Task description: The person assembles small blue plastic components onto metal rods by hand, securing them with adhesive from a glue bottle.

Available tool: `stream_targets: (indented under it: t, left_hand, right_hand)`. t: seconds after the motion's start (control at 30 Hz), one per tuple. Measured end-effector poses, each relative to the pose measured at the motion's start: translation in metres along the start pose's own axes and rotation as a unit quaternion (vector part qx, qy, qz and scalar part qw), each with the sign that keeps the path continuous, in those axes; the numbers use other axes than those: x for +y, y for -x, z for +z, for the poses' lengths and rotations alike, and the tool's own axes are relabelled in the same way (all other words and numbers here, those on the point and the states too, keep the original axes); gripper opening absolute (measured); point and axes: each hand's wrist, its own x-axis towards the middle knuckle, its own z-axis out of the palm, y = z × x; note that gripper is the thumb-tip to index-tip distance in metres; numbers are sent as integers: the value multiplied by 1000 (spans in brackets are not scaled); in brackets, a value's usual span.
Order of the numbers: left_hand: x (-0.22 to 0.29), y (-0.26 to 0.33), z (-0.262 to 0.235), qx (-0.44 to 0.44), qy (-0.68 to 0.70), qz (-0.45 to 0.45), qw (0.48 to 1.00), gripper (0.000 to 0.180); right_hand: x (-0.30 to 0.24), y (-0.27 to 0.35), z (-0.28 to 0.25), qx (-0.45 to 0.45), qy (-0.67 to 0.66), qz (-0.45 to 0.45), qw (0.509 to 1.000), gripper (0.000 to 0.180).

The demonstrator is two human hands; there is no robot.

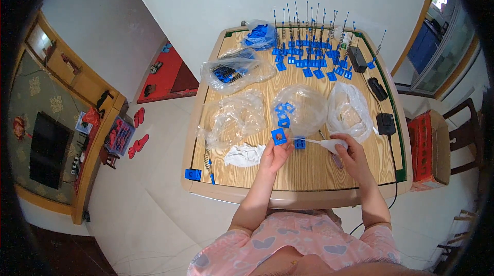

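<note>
Wood-grain table (242, 177), pale rim, green edging; reference for all places below.
Upright coil-spring stems on blue plastic bases (307, 63), one dense cluster, table's far side; apparently finished.
Clear plastic bags of blue parts (263, 74), two, table's far left; judged remaining stock.
Hands, two, above table's near side: left hand (276, 156) pinching, right hand (352, 153) closed around its tool.
White squeeze bottle (333, 145), thin nozzle, in right hand; tip near the held piece, contact unclear.
Blue square plastic piece (275, 135), central opening, in left fingers; seemingly in progress.
Loose blue plastic pieces (283, 122), few, table's middle; probably outstanding.
</note>
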Motion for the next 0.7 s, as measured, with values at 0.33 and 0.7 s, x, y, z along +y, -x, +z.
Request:
stream_targets:
  t: [0.33, 0.7]
  left_hand:
    - [-1, 1, 3, 22, -3, 4, 1000, 44]
    - [0, 1, 4, 29, -4, 10, 1000, 31]
  right_hand:
    - [0, 1, 0, -2, -20, -2, 1000, 24]
    - [-12, 7, -11, 16, -2, 20, 1000, 24]
